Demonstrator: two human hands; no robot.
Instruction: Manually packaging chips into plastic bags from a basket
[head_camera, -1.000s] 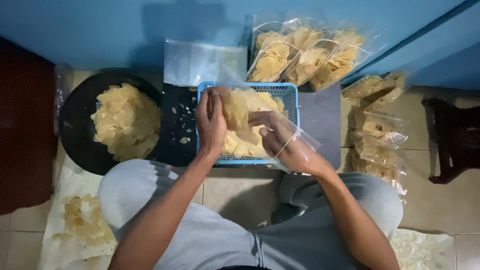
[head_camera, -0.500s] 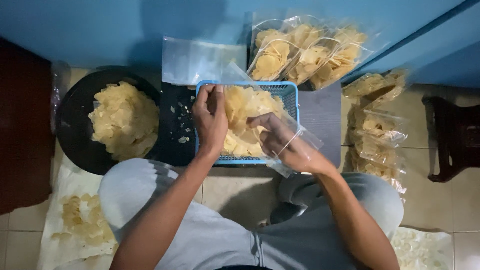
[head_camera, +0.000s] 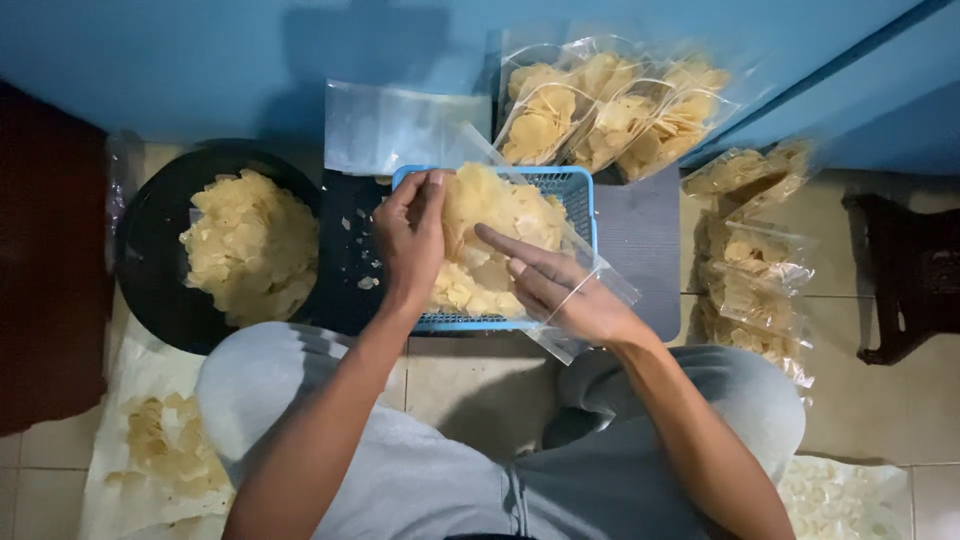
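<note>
The left hand (head_camera: 412, 240) pinches the edge of one clear plastic bag (head_camera: 520, 225) with closed fingers; the right hand (head_camera: 560, 290) lies on the bag with its fingers held out straight and flat, gripping nothing; the bag is full of pale chips and sits over one blue basket (head_camera: 585, 190), which holds more chips; at 9 o'clock from the hands sits one black bowl (head_camera: 150, 260) with a heap of chips; at 12 o'clock lie flat empty bags (head_camera: 395, 125); at 1 o'clock three filled bags (head_camera: 610, 110) lean on the blue wall; at 3 o'clock more filled bags (head_camera: 755, 270) are piled on the floor, too mixed to count.
</note>
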